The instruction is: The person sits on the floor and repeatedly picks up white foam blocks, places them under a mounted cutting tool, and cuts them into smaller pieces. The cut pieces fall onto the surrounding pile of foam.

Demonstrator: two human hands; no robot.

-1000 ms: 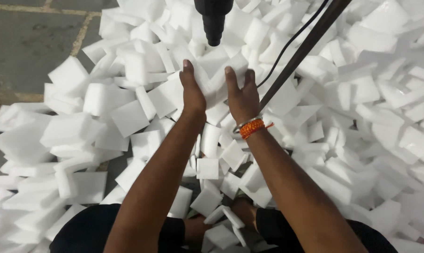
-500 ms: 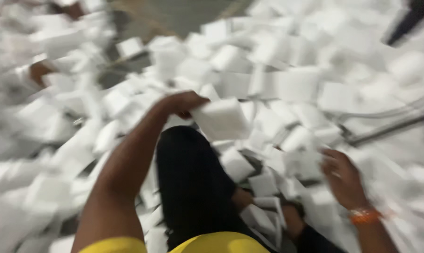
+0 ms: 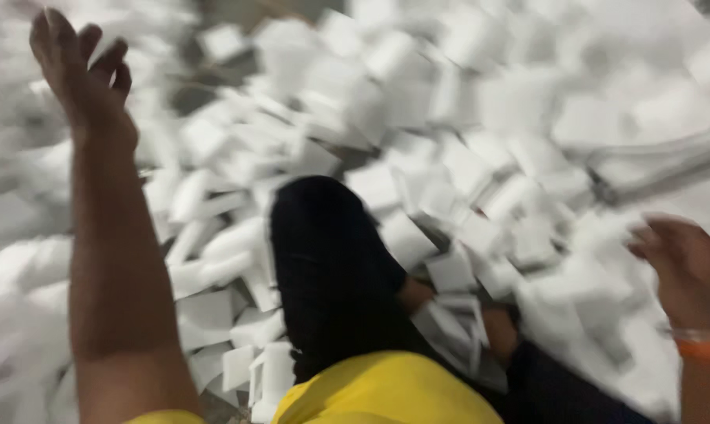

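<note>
Left hand [image 3: 84, 74] now raised, grip open, block gone; right hand [image 3: 688, 271] on foam blocks [image 3: 465, 173], grip unclear.

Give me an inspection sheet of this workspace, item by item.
Surface: floor, only small dark patches show between the foam; blurred.
Job's things: white foam blocks, rectangular offcuts piled loose all around the seated person.
Clutter: more foam pieces lie over the dark trouser leg and by the foot.
Grippers: left hand raised, fingers spread, holding nothing; right hand, orange wristband on the wrist, down at the foam heap; whether it grips a piece is lost to blur.
Cables: a pale bar or cable runs across the foam at right; too blurred to tell which.
Surroundings: yellow shirt at the bottom edge; nothing else seen.
</note>
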